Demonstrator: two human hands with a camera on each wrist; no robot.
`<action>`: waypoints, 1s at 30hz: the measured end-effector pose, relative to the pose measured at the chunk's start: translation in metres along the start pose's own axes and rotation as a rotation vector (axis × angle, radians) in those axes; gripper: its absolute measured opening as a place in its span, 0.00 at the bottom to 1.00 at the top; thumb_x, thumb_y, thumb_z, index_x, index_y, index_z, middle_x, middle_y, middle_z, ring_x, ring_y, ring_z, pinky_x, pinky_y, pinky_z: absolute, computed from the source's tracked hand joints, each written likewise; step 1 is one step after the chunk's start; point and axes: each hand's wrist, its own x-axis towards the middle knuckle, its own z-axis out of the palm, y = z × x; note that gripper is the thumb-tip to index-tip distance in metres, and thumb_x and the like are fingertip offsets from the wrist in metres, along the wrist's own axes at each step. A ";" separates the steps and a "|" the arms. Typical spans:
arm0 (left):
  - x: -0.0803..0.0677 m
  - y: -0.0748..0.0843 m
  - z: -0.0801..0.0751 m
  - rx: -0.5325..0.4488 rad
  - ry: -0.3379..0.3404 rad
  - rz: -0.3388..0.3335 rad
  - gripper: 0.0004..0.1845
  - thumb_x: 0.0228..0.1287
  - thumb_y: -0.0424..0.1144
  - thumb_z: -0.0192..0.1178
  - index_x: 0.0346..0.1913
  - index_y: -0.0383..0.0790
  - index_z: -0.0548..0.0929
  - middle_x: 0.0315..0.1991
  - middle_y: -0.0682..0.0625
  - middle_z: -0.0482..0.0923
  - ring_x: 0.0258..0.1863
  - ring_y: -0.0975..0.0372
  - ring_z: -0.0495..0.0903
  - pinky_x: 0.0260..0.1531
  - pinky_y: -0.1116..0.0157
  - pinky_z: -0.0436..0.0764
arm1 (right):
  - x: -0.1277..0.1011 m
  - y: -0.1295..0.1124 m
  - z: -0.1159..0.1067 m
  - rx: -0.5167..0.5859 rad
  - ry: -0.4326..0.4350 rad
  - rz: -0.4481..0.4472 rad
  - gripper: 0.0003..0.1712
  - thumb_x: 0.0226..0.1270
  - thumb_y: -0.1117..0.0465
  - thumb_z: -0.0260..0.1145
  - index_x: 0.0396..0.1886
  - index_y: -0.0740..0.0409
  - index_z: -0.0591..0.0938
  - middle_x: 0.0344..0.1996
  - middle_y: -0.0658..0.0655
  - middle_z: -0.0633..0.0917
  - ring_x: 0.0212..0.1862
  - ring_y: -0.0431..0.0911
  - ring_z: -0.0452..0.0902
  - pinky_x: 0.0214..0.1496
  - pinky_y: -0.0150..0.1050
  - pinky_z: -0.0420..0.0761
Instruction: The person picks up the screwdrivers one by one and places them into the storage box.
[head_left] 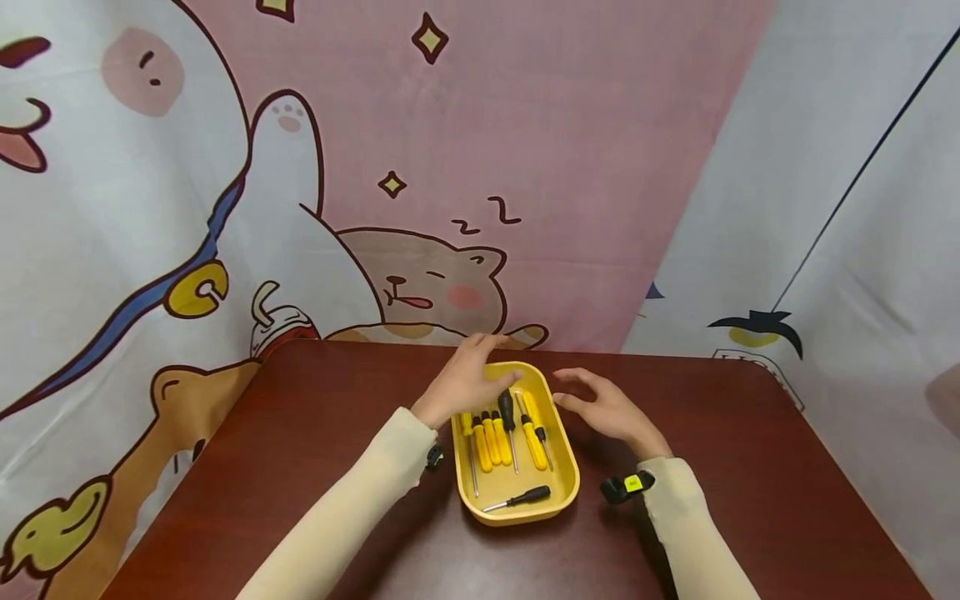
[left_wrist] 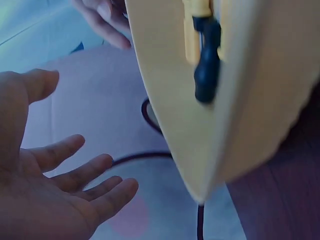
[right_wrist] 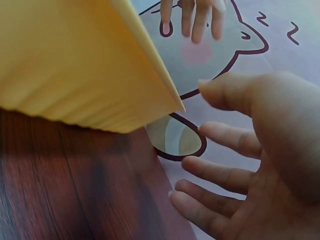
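A yellow plastic tray (head_left: 517, 518) stands on the table, holding several screwdrivers. Most have yellow handles, such as one screwdriver (head_left: 533, 443) at the right; a black-handled screwdriver (head_left: 507, 410) lies among them. Another small black screwdriver (head_left: 529, 496) lies crosswise at the tray's near end. My left hand (head_left: 468, 379) hovers over the tray's far left edge, its fingers spread and relaxed in the left wrist view. Beside the tray's right rim is my right hand (head_left: 606, 407), fingers loosely extended and apart from the wall in the right wrist view. Neither hand holds anything.
The dark red-brown table (head_left: 315, 417) reaches back to a cloth backdrop (head_left: 585, 167) printed with cartoon animals. A black band (head_left: 617, 489) sits on my right wrist, another band (head_left: 434, 457) on my left.
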 end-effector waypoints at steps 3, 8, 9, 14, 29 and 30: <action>-0.002 -0.007 -0.007 0.013 0.034 0.003 0.40 0.68 0.63 0.62 0.78 0.51 0.65 0.77 0.47 0.62 0.75 0.51 0.66 0.72 0.46 0.72 | -0.001 0.002 -0.004 -0.017 0.006 -0.003 0.37 0.70 0.38 0.65 0.74 0.42 0.71 0.75 0.57 0.70 0.74 0.62 0.67 0.72 0.70 0.68; -0.006 -0.022 -0.014 0.036 0.080 0.036 0.42 0.67 0.63 0.62 0.79 0.50 0.63 0.78 0.45 0.60 0.79 0.50 0.60 0.75 0.45 0.68 | -0.006 0.003 -0.012 -0.062 0.031 -0.024 0.40 0.70 0.35 0.64 0.77 0.41 0.67 0.77 0.59 0.67 0.75 0.64 0.65 0.71 0.70 0.69; -0.006 -0.025 -0.015 0.045 0.086 0.047 0.43 0.67 0.63 0.62 0.79 0.49 0.63 0.78 0.45 0.59 0.80 0.49 0.58 0.75 0.44 0.67 | -0.006 0.003 -0.013 -0.074 0.036 -0.028 0.41 0.70 0.35 0.64 0.77 0.41 0.67 0.78 0.60 0.66 0.75 0.64 0.64 0.71 0.71 0.67; -0.010 -0.041 -0.022 0.111 0.134 0.081 0.44 0.67 0.63 0.62 0.80 0.48 0.61 0.79 0.43 0.59 0.83 0.46 0.48 0.77 0.41 0.61 | -0.009 0.005 -0.020 -0.119 0.064 -0.047 0.44 0.70 0.33 0.64 0.79 0.42 0.64 0.79 0.61 0.63 0.78 0.65 0.57 0.74 0.74 0.59; -0.033 -0.091 -0.033 0.202 0.230 0.008 0.47 0.66 0.70 0.58 0.81 0.53 0.57 0.82 0.45 0.53 0.84 0.47 0.40 0.79 0.37 0.51 | -0.019 0.019 -0.030 -0.223 0.146 -0.051 0.47 0.69 0.28 0.59 0.81 0.41 0.61 0.82 0.62 0.54 0.81 0.67 0.47 0.73 0.78 0.56; -0.036 -0.094 -0.033 0.203 0.237 0.006 0.47 0.66 0.70 0.58 0.81 0.53 0.57 0.82 0.44 0.52 0.84 0.47 0.39 0.79 0.37 0.50 | -0.021 0.020 -0.031 -0.234 0.150 -0.049 0.47 0.69 0.28 0.59 0.81 0.41 0.61 0.82 0.62 0.54 0.81 0.67 0.47 0.72 0.78 0.55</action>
